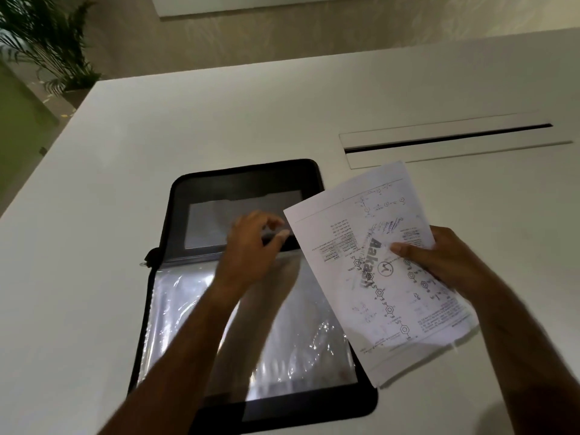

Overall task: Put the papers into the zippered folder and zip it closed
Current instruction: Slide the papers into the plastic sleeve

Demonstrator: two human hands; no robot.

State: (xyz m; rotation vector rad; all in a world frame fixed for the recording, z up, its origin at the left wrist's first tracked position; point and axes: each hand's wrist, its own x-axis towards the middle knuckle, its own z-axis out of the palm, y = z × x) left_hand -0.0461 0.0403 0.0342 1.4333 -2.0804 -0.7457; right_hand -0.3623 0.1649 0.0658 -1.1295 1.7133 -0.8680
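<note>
- Right hand [445,262] clamps the papers [376,277], thumb on top, holding them over the right edge of the open folder [238,196].
- Left hand [251,243] pinches at a clear sleeve [194,309] near the spine; blur hides whether it grips.
- Loading step, judged: next, open the sleeve and slide papers in.
- Zipper [145,262] undone.

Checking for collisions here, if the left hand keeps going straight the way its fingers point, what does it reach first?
Probably the far flap of the open folder: the left hand hovers over its clear pocket, fingers pointing away. Height above it is unclear.
</note>
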